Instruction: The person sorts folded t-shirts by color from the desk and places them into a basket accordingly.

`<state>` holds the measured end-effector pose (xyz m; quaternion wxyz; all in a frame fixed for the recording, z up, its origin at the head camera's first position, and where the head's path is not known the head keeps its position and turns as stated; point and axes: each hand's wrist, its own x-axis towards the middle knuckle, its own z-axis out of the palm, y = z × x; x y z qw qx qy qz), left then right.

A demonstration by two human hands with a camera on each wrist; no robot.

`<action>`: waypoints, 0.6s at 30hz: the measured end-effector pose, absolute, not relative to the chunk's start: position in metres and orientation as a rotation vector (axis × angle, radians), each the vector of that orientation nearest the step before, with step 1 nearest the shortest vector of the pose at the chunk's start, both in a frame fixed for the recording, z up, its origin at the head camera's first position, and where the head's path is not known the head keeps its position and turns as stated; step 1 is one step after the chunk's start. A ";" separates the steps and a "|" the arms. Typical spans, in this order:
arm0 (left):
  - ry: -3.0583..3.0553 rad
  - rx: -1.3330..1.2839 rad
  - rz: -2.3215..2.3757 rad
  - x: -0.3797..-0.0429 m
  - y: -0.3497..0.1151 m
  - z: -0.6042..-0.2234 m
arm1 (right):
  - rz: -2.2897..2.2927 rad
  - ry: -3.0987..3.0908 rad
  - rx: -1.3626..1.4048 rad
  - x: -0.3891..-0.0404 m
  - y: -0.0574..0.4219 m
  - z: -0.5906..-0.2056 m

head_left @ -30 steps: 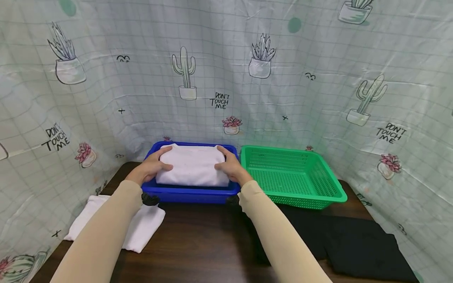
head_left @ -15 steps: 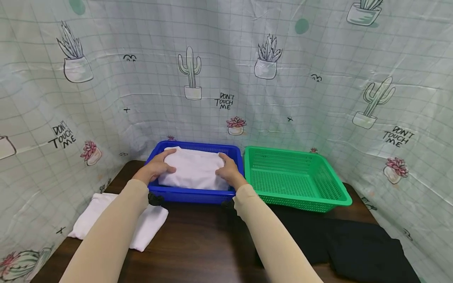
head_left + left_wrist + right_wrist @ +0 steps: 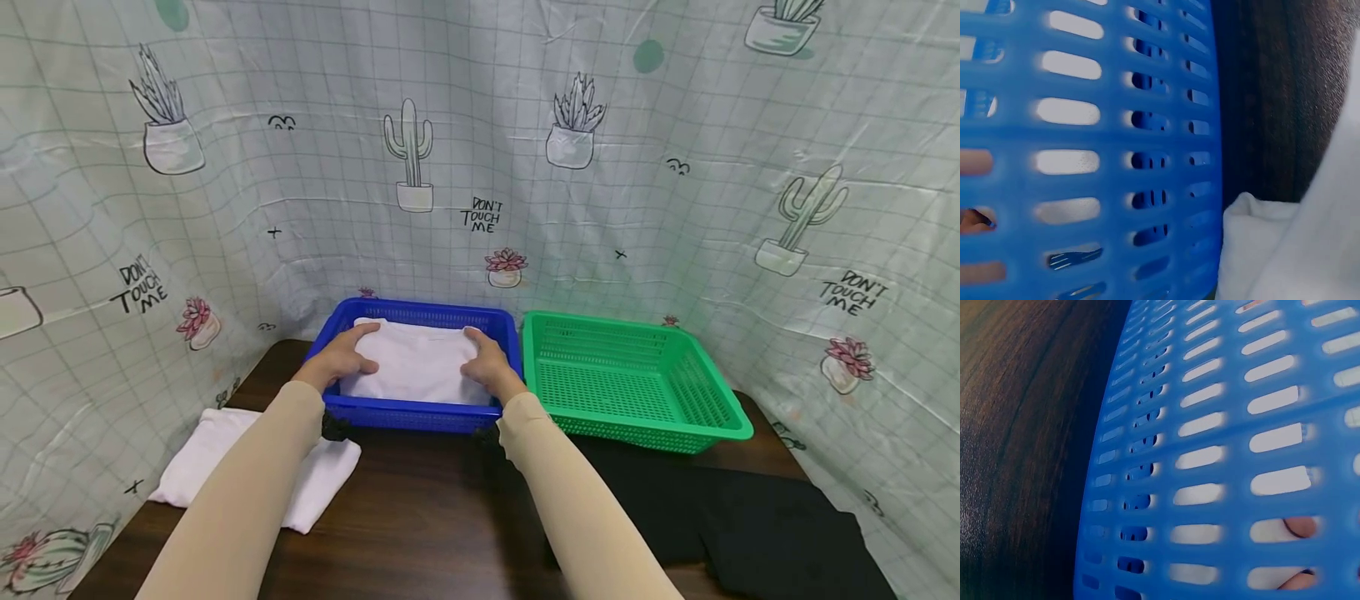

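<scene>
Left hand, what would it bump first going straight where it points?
The left hand would meet the folded white cloth at its fingers, then perhaps the blue basket wall, though depth is unclear.

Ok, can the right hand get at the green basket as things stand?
Likely yes: the green basket sits open-topped close beside the blue basket, though the right hand would first have to release the white cloth.

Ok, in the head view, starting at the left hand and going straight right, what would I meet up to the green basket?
Left hand, white cloth, right hand, blue basket's right rim, green basket.
</scene>
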<state>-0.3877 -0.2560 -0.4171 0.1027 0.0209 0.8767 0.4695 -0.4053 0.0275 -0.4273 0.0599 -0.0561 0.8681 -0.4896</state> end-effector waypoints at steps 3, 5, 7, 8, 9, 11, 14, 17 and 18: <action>2.611 0.069 1.342 -0.385 -0.254 -0.416 | -1.434 2.632 -0.144 -0.406 0.026 -0.428; 2.626 0.082 1.307 -0.383 -0.254 -0.415 | -1.385 2.629 -0.126 -0.407 0.026 -0.428; 2.628 0.090 1.286 -0.382 -0.253 -0.415 | -1.352 2.615 -0.111 -0.408 0.025 -0.429; 2.628 0.097 1.271 -0.381 -0.252 -0.415 | -1.334 2.611 -0.103 -0.408 0.025 -0.429; 2.628 0.103 1.257 -0.380 -0.252 -0.415 | -1.320 2.610 -0.098 -0.408 0.025 -0.429; 2.619 0.109 1.243 -0.380 -0.251 -0.415 | -1.309 2.599 -0.089 -0.407 0.025 -0.429; 2.631 0.131 1.186 -0.379 -0.252 -0.417 | -1.285 2.590 -0.089 -0.407 0.025 -0.428; 2.640 0.153 1.130 -0.379 -0.253 -0.419 | -1.243 2.586 -0.100 -0.405 0.026 -0.428; 2.641 0.163 1.109 -0.380 -0.253 -0.419 | -1.233 2.586 -0.107 -0.404 0.026 -0.428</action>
